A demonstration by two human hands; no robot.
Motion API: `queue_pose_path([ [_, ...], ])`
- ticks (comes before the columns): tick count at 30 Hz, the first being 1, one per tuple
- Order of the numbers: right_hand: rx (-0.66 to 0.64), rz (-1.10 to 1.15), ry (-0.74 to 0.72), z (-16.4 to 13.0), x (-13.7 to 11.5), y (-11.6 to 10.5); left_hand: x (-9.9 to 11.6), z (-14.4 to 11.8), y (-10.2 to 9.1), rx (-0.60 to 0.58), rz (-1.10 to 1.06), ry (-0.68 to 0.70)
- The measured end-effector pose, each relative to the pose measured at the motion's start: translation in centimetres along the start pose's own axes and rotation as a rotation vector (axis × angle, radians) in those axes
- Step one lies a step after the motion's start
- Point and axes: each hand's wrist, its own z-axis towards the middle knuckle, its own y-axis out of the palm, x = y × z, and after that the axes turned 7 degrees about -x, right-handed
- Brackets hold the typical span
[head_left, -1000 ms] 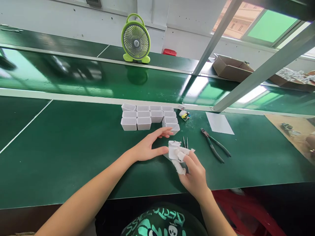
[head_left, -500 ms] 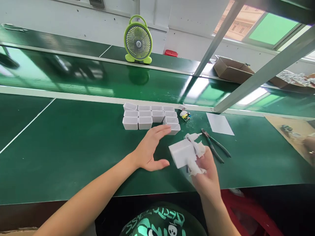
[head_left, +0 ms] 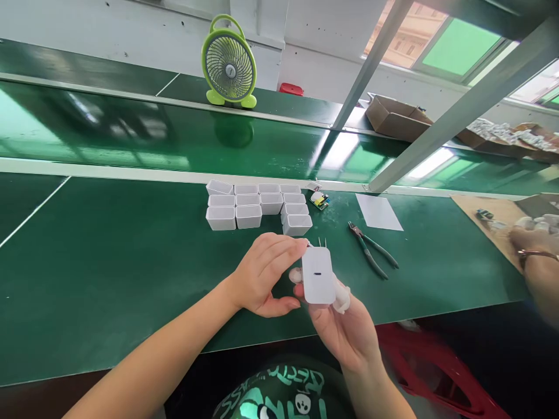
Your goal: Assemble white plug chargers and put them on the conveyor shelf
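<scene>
Now my right grip [head_left: 347, 329] is palm up, squeezed on the white block [head_left: 317, 289] above the worktop [head_left: 131, 262], close to its near edge. My left grip [head_left: 264, 273] has thumb and fingers apart, fingertips right by the block. A moment ago the block's long side showed; now its end with the dark slot [head_left: 317, 273] faces me.

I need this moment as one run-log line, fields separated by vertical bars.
Right hand: holds white casing, slot visible | Left hand: beside casing, contact unclear | Bench: white boxes behind, pliers to the right
</scene>
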Motion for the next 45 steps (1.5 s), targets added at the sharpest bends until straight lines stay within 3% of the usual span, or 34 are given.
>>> queue_pose_path([
  [3,-0.019,-0.225,-0.061,0.1,-0.5,-0.7,0.1,0.0,-0.1,0.024,-0.046,-0.023],
  [6,-0.07,-0.681,-0.252,0.4,-1.1,-2.4,0.3,0.2,-0.2,0.046,-0.152,-0.152],
  [9,-0.137,-1.268,-0.318,0.8,-1.3,-4.3,0.5,0.7,-0.3,-0.204,-0.295,-0.38],
  [11,-0.135,-1.506,-0.303,1.1,-1.3,-5.1,0.5,0.9,-0.2,-0.41,-0.308,-0.513],
  [15,-0.173,-1.571,-0.322,1.1,-2.6,-6.4,0.1,0.7,-0.1,-0.518,-0.228,-0.597],
  [19,-0.052,-1.845,-0.415,1.2,-4.7,-8.9,-0.5,0.4,-0.5,-0.555,-0.234,-0.625],
  [23,-0.299,-2.117,-0.436,1.9,-4.7,-11.6,-0.7,0.7,-0.7,-0.579,-0.268,-0.646],
  [25,-0.356,-2.158,-0.501,2.2,-4.5,-12.4,-0.7,0.8,-0.8,-0.593,-0.297,-0.677],
  [30,-0.358,-2.152,-0.591,1.7,-5.3,-12.8,-0.9,0.9,-0.8,-0.621,-0.315,-0.724],
  [33,-0.118,-1.89,-0.767,0.4,-5.3,-11.8,-0.9,0.8,-0.6,-0.588,-0.264,-0.683],
  [36,0.205,-1.348,-0.965,-1.2,-3.6,-9.9,-0.7,0.6,-0.1,-0.5,-0.207,-0.656],
  [38,0.263,-1.098,-1.013,-1.9,-2.0,-8.4,-0.3,0.4,0.3,-0.412,-0.185,-0.62],
  [41,0.265,-1.032,-1.029,-2.2,0.1,-6.9,0.4,0.4,0.7,-0.274,-0.174,-0.541],
  [45,0.34,-1.142,-1.11,-1.8,1.1,-6.5,1.2,0.6,0.9,-0.161,-0.153,-0.436],
])
